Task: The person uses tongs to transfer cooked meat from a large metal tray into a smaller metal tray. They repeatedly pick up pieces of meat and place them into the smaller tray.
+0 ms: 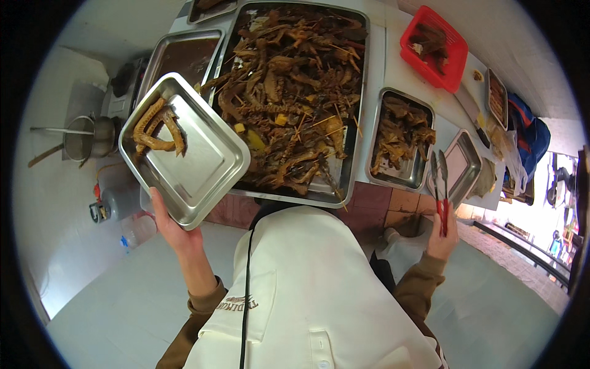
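My left hand (179, 231) grips the near edge of a square stainless-steel tray (198, 161), tilted over the table's left side. Some long brown cooked meat pieces, apparently necks (156, 127), lie in its far left part. In my right hand (443, 235) is a pair of metal tongs with red handles (441, 203), tips pointing away from me and slightly apart with nothing between them. Between my hands stands a large tray (362, 115) heaped with dark braised meat (281, 87), some of it on thin wooden skewers. The held tray overlaps this large tray's left rim.
Right of the large tray are a smaller tray of meat (401, 133), an empty steel tray (462, 161), a red plastic basket (438, 78) and a knife (470, 108). A tray of brown liquid (189, 55) sits at left. A gas cylinder (120, 203) and pots (83, 138) stand farther left.
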Motion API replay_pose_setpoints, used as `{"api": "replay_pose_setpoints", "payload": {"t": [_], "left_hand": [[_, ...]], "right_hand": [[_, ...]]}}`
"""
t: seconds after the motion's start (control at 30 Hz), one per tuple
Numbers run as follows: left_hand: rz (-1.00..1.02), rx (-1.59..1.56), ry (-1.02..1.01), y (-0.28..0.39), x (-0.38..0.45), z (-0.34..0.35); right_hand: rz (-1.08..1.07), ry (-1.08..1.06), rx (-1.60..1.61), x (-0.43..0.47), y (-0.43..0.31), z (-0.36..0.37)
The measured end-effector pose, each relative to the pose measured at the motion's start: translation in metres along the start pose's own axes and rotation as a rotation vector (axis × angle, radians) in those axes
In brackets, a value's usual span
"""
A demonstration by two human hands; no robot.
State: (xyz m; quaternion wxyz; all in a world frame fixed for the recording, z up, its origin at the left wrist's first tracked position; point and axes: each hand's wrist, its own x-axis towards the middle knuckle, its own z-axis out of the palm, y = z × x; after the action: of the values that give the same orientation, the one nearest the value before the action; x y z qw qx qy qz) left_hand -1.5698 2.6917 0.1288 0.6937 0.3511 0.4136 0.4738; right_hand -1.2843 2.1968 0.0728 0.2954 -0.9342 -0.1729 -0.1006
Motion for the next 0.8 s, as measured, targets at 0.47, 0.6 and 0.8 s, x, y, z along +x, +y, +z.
{"api": "replay_pose_setpoints", "payload": {"t": [0.47,0.6,0.8], "left_hand": [[0.032,-0.098,0.147,0.005,0.01,-0.049],[0.022,-0.12,0.238,0.01,-0.004,-0.052],[0.024,-0.142,0.273,0.004,-0.015,-0.075]], "right_hand": [[-0.368,-0.455,0.146,0.084,-0.2,0.068],[-0.379,-0.582,0.113,0.102,-0.209,0.068],[-0.396,-0.45,0.212,0.099,-0.214,0.058]]}}
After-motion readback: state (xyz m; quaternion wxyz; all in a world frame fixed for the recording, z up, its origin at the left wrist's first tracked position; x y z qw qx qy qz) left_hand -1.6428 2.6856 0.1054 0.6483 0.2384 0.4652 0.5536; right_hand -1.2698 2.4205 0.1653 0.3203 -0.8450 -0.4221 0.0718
